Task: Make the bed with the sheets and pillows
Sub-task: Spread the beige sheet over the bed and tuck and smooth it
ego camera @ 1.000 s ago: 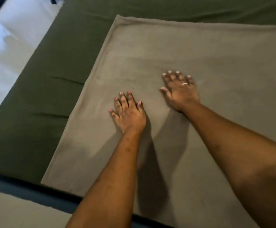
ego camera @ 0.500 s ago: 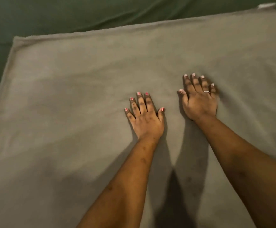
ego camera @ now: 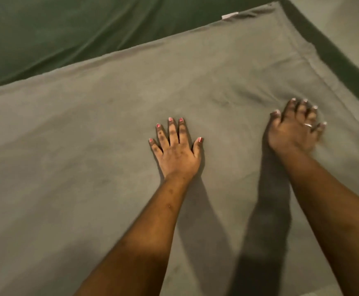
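Grey sheet (ego camera: 88, 146) lies flat over green sheet (ego camera: 67, 39) on bed, far corner at upper right, white tag (ego camera: 229, 16) on far edge. Left hand (ego camera: 177, 154) pressed flat on grey sheet, fingers (ego camera: 171, 131) straight, slightly spread. Right hand (ego camera: 294, 133) beside it, blurred, fingers splayed, ring (ego camera: 308, 125) on one; contact with sheet unclear.

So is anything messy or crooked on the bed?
A little. The grey blanket has wrinkles bunched just beyond the right hand, and a white tag sticks out at its far edge. The rest lies smooth on the green sheet.
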The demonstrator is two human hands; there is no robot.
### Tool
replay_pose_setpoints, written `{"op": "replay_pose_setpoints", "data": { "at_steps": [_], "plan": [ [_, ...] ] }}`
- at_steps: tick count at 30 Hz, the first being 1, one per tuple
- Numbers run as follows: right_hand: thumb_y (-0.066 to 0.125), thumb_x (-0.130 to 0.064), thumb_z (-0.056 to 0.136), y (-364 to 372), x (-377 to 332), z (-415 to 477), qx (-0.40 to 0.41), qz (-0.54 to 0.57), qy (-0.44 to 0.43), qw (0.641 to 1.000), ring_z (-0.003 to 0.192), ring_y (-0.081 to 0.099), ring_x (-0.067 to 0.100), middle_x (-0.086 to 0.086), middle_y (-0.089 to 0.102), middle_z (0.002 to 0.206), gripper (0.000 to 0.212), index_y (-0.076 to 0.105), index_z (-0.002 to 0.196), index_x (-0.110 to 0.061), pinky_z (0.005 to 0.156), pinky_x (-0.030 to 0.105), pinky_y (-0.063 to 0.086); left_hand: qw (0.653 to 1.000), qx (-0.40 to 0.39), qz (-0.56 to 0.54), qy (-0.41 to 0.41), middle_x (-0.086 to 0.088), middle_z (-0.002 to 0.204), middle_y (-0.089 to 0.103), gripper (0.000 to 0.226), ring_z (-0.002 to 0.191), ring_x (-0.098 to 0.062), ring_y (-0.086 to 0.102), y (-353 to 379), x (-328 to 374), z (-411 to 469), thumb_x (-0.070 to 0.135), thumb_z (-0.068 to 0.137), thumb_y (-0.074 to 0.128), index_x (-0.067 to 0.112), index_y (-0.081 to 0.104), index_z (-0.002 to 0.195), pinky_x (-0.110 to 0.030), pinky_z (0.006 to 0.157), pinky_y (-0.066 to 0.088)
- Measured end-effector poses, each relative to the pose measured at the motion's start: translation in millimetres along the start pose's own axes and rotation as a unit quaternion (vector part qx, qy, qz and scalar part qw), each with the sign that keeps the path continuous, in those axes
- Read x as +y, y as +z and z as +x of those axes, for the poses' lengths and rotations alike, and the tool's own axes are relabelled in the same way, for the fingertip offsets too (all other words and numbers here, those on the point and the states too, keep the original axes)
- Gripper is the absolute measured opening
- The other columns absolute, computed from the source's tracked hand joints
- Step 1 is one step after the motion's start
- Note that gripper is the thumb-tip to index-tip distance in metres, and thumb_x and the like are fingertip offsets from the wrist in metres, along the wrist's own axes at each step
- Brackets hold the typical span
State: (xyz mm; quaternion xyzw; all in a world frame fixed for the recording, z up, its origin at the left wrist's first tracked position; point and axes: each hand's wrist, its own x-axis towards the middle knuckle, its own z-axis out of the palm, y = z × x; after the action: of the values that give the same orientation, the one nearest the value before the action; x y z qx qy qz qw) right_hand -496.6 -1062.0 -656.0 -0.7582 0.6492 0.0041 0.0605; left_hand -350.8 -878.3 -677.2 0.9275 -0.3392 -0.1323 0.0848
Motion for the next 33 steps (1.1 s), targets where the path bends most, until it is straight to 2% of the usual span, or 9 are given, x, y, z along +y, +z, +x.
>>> {"op": "replay_pose_setpoints", "data": {
  "at_steps": [1,4,6,10,21,24,27,30,33],
  "plan": [
    [0.026,-0.043,0.1,1,-16,0,0.007,0.022,-0.024,0.999,0.148,0.005,0.024,0.002,0.012,0.16,0.059,0.018,0.153,-0.02,0.117,0.054,0.001,1.0,0.001,0.001,0.003,-0.001,0.161,-0.006,0.069,0.146,-0.032,-0.011,0,11,6,0.058,0.097,0.02,0.024,0.001,0.154,-0.057,0.114,-0.007],
    [0.028,-0.046,0.099,12,-71,-16,-0.03,0.016,-0.246,0.969,0.148,0.006,0.02,-0.002,0.012,0.16,0.056,0.016,0.152,-0.031,0.117,0.049,-0.001,1.0,0.009,-0.002,0.001,-0.003,0.161,-0.004,0.065,0.147,-0.033,-0.009,2,38,23,0.053,0.098,0.022,0.026,0.002,0.154,-0.057,0.115,-0.004],
    [0.024,-0.049,0.099,17,-85,-14,-0.057,-0.006,-0.315,0.947,0.148,0.003,0.016,-0.006,0.008,0.161,0.056,0.012,0.152,-0.036,0.117,0.048,-0.003,1.0,0.009,0.003,0.003,-0.003,0.161,-0.003,0.061,0.146,-0.034,-0.008,6,51,33,0.05,0.099,0.023,0.031,0.003,0.153,-0.056,0.116,-0.002],
    [0.022,-0.051,0.099,13,-41,38,-0.03,-0.008,-0.291,0.956,0.148,0.005,0.016,-0.009,0.01,0.16,0.056,0.012,0.151,-0.037,0.118,0.047,-0.002,0.999,0.023,0.018,0.017,-0.002,0.161,-0.003,0.063,0.146,-0.034,-0.009,13,73,47,0.055,0.098,0.023,0.03,0.004,0.153,-0.055,0.115,-0.003],
    [0.011,-0.048,0.101,-39,119,125,-0.006,-0.054,-0.031,0.998,0.148,-0.003,0.025,-0.001,0.002,0.161,0.055,0.005,0.153,-0.031,0.117,0.054,-0.004,0.99,0.005,0.033,0.136,-0.002,0.161,-0.004,0.066,0.147,-0.029,-0.008,33,165,32,0.056,0.098,0.02,0.025,0.002,0.154,-0.048,0.116,-0.005],
    [0.013,-0.047,0.102,-49,107,81,0.058,-0.028,-0.089,0.994,0.148,-0.005,0.024,0.0,0.0,0.161,0.057,0.002,0.154,-0.027,0.118,0.049,-0.008,0.982,-0.042,-0.116,0.141,-0.001,0.16,0.015,0.056,0.148,-0.02,0.004,30,170,30,0.043,0.101,0.031,0.021,0.023,0.151,-0.039,0.118,0.001],
    [0.026,-0.04,0.101,-31,76,-26,0.036,0.048,-0.192,0.98,0.148,0.008,0.025,0.002,0.013,0.16,0.055,0.018,0.152,-0.023,0.116,0.047,-0.006,0.876,-0.11,-0.462,0.083,-0.003,0.137,0.055,0.037,0.133,-0.014,0.044,8,150,26,0.029,0.099,0.046,0.014,0.059,0.13,-0.027,0.112,0.031],
    [0.034,-0.047,0.094,2,57,-132,-0.037,0.026,-0.351,0.935,0.14,0.035,0.022,0.001,0.044,0.147,0.053,0.049,0.139,-0.024,0.114,0.048,0.009,0.913,-0.05,-0.392,0.102,0.0,0.139,0.053,0.038,0.135,-0.012,0.041,4,111,-28,0.028,0.099,0.044,0.016,0.056,0.133,-0.029,0.114,0.03],
    [0.033,-0.051,0.093,6,80,-134,-0.07,0.013,-0.323,0.944,0.139,0.035,0.018,-0.006,0.042,0.149,0.053,0.044,0.142,-0.033,0.114,0.045,0.015,0.964,-0.034,-0.203,0.166,0.008,0.153,0.029,0.054,0.145,-0.012,0.016,18,60,-96,0.042,0.094,0.032,0.024,0.038,0.145,-0.037,0.118,0.011]
  ]
}}
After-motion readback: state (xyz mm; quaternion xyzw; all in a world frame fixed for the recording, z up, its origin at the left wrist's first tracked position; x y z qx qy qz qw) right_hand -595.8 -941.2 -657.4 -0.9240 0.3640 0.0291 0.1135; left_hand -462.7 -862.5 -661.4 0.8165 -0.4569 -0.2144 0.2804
